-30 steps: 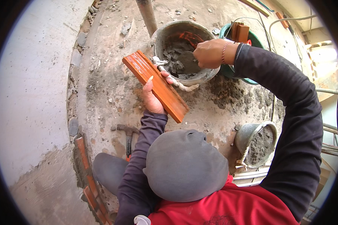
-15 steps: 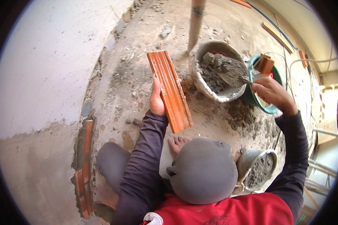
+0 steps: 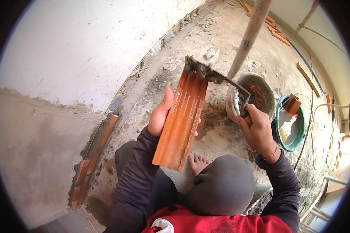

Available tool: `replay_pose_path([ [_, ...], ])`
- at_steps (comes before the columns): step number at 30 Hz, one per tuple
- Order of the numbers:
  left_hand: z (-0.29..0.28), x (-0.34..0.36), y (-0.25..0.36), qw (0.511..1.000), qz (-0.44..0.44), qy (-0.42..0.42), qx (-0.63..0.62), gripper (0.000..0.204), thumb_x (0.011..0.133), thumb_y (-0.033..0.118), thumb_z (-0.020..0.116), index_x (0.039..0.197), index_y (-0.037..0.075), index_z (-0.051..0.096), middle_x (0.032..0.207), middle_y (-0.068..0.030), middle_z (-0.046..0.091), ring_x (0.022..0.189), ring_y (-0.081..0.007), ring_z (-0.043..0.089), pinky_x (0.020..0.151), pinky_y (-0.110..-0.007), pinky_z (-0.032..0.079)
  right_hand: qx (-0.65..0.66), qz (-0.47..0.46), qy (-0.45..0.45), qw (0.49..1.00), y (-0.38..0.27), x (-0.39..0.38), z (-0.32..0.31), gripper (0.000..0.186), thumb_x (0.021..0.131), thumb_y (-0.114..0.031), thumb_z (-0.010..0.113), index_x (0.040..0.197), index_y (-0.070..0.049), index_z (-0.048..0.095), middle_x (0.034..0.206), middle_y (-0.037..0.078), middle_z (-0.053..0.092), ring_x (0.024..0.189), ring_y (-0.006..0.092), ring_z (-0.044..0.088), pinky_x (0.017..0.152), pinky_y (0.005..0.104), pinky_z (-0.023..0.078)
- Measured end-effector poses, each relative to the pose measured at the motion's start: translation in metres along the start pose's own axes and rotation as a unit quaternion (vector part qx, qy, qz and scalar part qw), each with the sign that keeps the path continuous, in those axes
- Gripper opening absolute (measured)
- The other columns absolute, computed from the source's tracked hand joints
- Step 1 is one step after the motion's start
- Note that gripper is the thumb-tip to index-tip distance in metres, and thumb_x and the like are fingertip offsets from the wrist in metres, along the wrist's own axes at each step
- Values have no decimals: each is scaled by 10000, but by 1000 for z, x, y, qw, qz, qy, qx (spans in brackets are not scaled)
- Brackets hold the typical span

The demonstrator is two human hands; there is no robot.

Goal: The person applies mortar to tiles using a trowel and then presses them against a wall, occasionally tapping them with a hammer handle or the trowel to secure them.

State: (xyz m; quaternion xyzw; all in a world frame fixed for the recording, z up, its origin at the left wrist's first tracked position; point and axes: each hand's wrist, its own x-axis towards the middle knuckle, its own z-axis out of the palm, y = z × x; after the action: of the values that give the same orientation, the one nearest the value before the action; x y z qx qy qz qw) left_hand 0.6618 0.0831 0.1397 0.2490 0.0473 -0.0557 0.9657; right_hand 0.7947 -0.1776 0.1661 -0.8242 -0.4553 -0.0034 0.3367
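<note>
A trowel loaded with mortar meets the far end of an orange tile.

The left hand point(image 3: 160, 116) grips the left edge of the long ribbed tile point(image 3: 181, 121), thumb up along its side, holding it tilted above the dusty floor point(image 3: 217, 42). The right hand point(image 3: 258, 130) is clenched round the handle of the trowel point(image 3: 216, 76), whose blade, heaped with grey mortar, touches the tile's far end. Just right of the tile stands a bucket point(image 3: 260, 91); further right lies a green basin point(image 3: 289, 126). A plastered wall point(image 3: 66, 58) rises on the left.

Left hand point(image 3: 159, 116) holds brick point(image 3: 181, 122); right hand point(image 3: 256, 130) trowels mortar point(image 3: 198, 68).
</note>
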Motion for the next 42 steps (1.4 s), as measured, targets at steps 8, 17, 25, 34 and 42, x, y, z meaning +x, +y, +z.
replay_pose_path([
  [8, -6, -24, -3, 991, 36, -20, -127, 728, 1021, 632, 321, 1404, 31, 472, 1186, -188, 631, 1001, -353, 681, 722, -530, 630, -110, -22, 13, 994, -10, -4, 25, 315, 828, -48, 714, 1099, 0, 561, 846, 153, 607, 729, 362, 627, 619, 434, 486],
  [17, -32, -33, -7, 977, 10, -57, -207, 727, 1039, 617, 255, 1410, 33, 475, 1235, -214, 622, 1045, -398, 662, 757, -556, 620, -211, -75, -50, 973, -20, -4, 3, 431, 791, -35, 703, 1198, 3, 565, 882, 121, 623, 755, 319, 643, 641, 430, 518],
  [25, -40, -35, -14, 966, 6, -57, -253, 740, 1043, 614, 241, 1441, 28, 452, 1259, -219, 615, 1053, -398, 657, 762, -545, 618, -250, -71, -84, 962, -26, -9, -16, 412, 788, -17, 680, 1187, 1, 576, 862, 127, 609, 748, 317, 641, 635, 435, 516],
  [34, -43, -43, -2, 979, 46, -63, -191, 755, 1032, 627, 279, 1465, 20, 404, 1335, -222, 557, 1071, -383, 650, 793, -556, 611, -180, 2, -82, 980, -44, -10, -51, 289, 752, 23, 717, 1029, 31, 634, 773, 156, 617, 647, 339, 628, 599, 406, 491],
  [42, -35, -47, -5, 971, 56, -84, -218, 714, 1039, 571, 330, 1485, 16, 369, 1323, -273, 548, 1084, -423, 634, 807, -599, 597, 77, -46, -89, 992, -65, 16, 6, 206, 754, 11, 718, 945, 43, 649, 760, 146, 609, 622, 303, 608, 583, 352, 479],
])
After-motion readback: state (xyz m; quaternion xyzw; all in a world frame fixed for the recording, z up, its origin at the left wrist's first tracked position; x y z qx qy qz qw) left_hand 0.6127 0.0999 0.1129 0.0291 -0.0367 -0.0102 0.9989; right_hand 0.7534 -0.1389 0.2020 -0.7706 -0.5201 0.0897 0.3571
